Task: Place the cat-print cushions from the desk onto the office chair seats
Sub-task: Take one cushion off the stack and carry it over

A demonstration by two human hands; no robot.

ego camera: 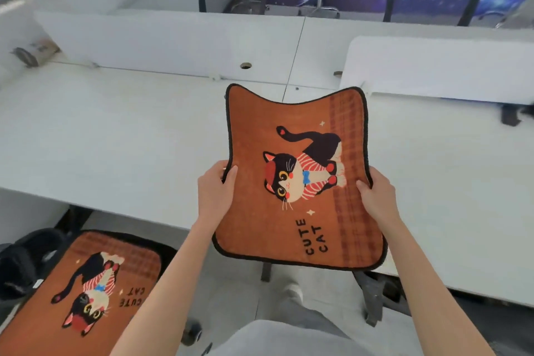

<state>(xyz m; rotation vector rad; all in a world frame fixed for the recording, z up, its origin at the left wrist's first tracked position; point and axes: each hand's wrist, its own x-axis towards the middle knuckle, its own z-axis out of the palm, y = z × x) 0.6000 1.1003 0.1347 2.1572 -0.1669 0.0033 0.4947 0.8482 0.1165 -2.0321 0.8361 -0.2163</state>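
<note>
I hold an orange cat-print cushion (260, 211) with a black border and the words CUTE CAT in the air over the front edge of the white desk (115, 139). My left hand (215, 191) grips its left edge and my right hand (375, 196) grips its right edge. A second orange cat-print cushion (86, 286) lies flat on the seat of a black office chair (26, 263) at the lower left, its cat upside down to me.
White partition panels (173, 40) run along the back of the desk, with another panel (433, 66) at the right. Black mesh chairs (430, 3) stand beyond them before a blue banner. A desk leg (372, 300) stands by my knees.
</note>
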